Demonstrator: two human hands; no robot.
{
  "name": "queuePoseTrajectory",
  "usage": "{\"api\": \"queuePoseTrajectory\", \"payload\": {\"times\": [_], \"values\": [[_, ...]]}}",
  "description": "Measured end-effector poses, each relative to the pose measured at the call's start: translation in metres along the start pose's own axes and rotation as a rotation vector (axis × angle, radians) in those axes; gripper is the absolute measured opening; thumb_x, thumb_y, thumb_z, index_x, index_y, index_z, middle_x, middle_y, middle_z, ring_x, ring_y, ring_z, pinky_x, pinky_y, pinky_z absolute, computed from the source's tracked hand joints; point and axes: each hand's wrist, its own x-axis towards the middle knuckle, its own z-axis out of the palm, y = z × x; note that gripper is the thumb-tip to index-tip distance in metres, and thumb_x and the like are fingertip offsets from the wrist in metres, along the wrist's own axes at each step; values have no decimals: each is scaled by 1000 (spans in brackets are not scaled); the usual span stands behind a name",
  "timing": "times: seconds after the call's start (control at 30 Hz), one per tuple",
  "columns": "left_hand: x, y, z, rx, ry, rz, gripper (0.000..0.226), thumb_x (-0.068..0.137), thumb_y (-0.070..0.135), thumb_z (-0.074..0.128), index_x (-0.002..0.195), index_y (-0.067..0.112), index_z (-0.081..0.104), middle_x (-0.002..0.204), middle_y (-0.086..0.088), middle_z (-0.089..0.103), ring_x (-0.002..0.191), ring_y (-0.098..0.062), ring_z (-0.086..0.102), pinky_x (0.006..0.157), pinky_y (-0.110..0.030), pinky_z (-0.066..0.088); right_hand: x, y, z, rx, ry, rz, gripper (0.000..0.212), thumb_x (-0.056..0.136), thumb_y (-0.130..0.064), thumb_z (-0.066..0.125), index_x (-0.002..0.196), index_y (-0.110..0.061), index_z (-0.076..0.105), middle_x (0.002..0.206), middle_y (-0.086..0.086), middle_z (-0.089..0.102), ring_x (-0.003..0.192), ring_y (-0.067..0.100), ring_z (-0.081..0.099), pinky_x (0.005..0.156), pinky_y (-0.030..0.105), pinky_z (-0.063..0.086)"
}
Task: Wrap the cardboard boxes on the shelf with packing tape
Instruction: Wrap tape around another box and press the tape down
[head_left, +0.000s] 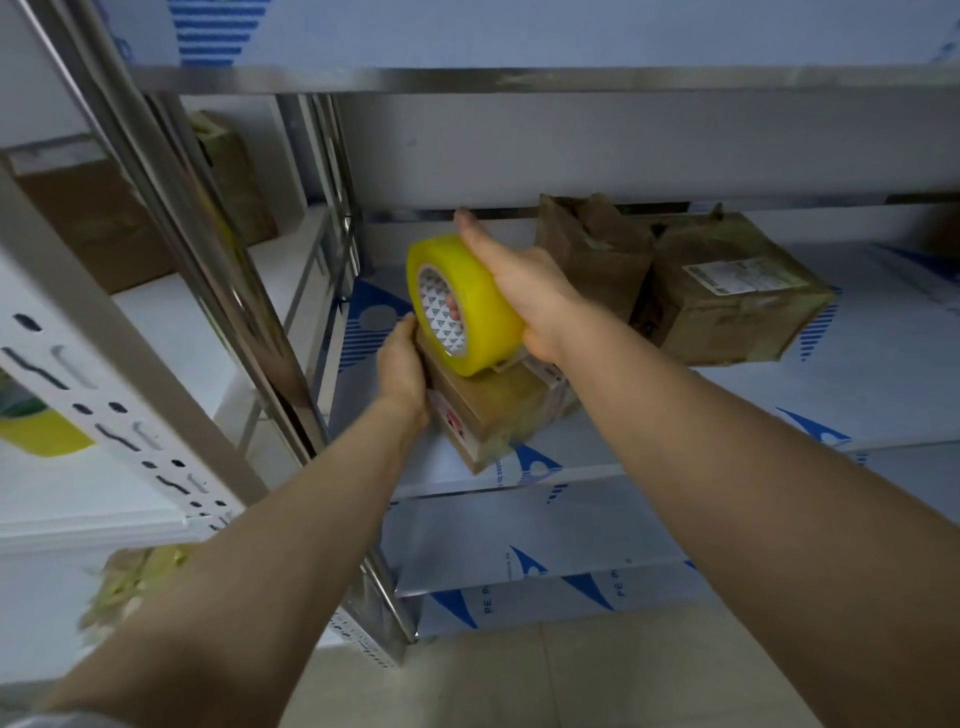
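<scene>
With our left hand (400, 364) curled round the nine o'clock end of the small box (498, 415) on the shelf (727, 410) and our right hand (524, 291) gripping the tape roll (462, 306) atop it, we should brace firmly and pull tape taut toward three o'clock.

Shelf bay | left: steel upright (223, 270) bounds opening | overhead: upper shelf (675, 156) close above tape roll (467, 306) | front left: small box (498, 410) | rear right: crumpled box (592, 249), labelled box (727, 291) side by side | front right: shelf board (779, 395) free.
</scene>
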Motion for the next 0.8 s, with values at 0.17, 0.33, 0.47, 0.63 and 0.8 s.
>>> {"api": "queuePoseTrajectory", "payload": {"times": [0.17, 0.33, 0.47, 0.63, 0.8], "values": [[16, -15, 4, 64, 96, 83, 43, 98, 42, 31, 101, 14, 63, 109, -16, 66, 103, -32, 62, 94, -49, 49, 17, 14, 9, -3, -57, 3, 49, 80, -55, 67, 104, -13, 63, 100, 9, 70, 91, 26, 68, 91, 45, 53], [7, -6, 8, 278, 183, 210, 41, 105, 25, 25, 112, -3, 54, 103, -10, 53, 95, -19, 48, 76, -25, 33, 9, 9, 11, -108, -28, -64, 39, 83, -54, 64, 81, -16, 64, 92, 6, 69, 86, 19, 67, 90, 38, 53], [11, -6, 2, 325, 176, 223, 41, 104, 26, 27, 113, -3, 55, 118, -20, 57, 109, -30, 53, 91, -35, 39, -23, 6, 3, -119, 23, -60, 42, 79, -48, 70, 89, -8, 68, 97, 14, 71, 88, 26, 69, 88, 42, 55], [12, -8, 2, 360, 134, 244, 39, 104, 26, 27, 118, -1, 53, 119, -20, 57, 112, -31, 52, 92, -34, 38, -77, 19, -32, -205, 7, -54, 38, 81, -44, 68, 86, -7, 70, 84, 13, 71, 73, 21, 70, 71, 32, 57], [12, -10, 8, 399, 98, 247, 33, 104, 23, 29, 108, 5, 56, 113, -16, 59, 103, -27, 53, 89, -32, 39, -100, 74, -46, -150, 74, -7, 37, 84, -45, 63, 79, -9, 70, 76, 3, 72, 76, 14, 69, 73, 31, 54]]}}
